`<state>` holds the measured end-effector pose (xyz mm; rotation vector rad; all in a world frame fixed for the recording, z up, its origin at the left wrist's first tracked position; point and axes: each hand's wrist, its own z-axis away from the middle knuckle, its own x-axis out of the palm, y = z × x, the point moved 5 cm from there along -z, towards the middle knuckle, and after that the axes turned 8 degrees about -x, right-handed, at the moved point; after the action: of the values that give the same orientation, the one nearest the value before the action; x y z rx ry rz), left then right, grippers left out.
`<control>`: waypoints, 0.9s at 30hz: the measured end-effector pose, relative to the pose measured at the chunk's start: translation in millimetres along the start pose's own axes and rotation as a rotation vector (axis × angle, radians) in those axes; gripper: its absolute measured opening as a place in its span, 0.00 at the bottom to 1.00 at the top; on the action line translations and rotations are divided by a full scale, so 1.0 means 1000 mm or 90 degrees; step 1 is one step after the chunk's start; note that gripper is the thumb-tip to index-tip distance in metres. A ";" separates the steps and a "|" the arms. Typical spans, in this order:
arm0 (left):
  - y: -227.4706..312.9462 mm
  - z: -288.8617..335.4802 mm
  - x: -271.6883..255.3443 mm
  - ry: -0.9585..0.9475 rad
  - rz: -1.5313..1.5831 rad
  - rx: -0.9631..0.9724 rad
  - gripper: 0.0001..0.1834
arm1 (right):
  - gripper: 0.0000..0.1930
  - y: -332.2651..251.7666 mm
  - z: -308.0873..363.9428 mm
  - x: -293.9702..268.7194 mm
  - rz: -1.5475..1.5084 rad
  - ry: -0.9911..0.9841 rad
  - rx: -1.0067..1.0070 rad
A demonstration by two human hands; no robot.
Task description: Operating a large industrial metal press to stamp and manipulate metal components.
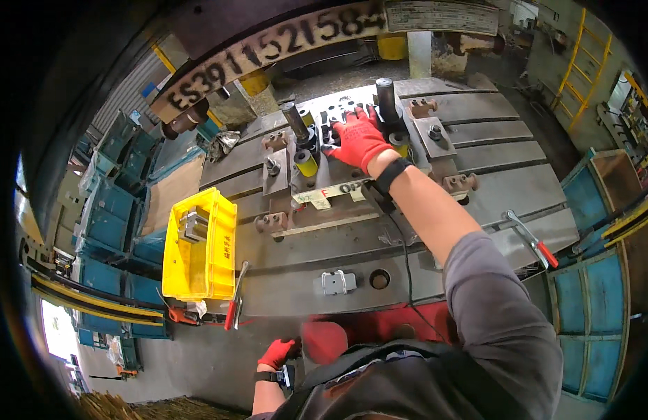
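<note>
My right hand point(359, 138), in a red glove with dark fingertips, reaches far forward over the press die point(341, 175). Its fingers are spread on the die's upper face, between two dark upright guide posts point(387, 101); what lies under the palm is hidden. Yellow cylinders point(305, 163) stand beside the posts. Low in front of my body hangs my left hand point(276, 353), also red-gloved, touching nothing that I can see; its fingers are too dark and small to read. Nearer on the table lies a small grey metal part point(336, 283), beside a round hole point(380, 278).
A yellow bin point(224, 245) with metal pieces point(194, 224) stands at the table's left. Red-handled tools lie at the front left point(232, 308) and right edge point(545, 252). A black cable point(408, 266) crosses the table. The press ram point(275, 49) overhangs the far side.
</note>
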<state>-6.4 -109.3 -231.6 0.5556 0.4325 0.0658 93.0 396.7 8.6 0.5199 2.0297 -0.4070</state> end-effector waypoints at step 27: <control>-0.034 -0.008 0.066 -0.181 0.045 0.099 0.15 | 0.19 0.051 0.639 0.021 -0.427 -0.153 0.729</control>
<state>47.9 -122.3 -280.6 0.7212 0.1407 0.0198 578.4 134.8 -319.0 0.3841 1.5227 -1.9741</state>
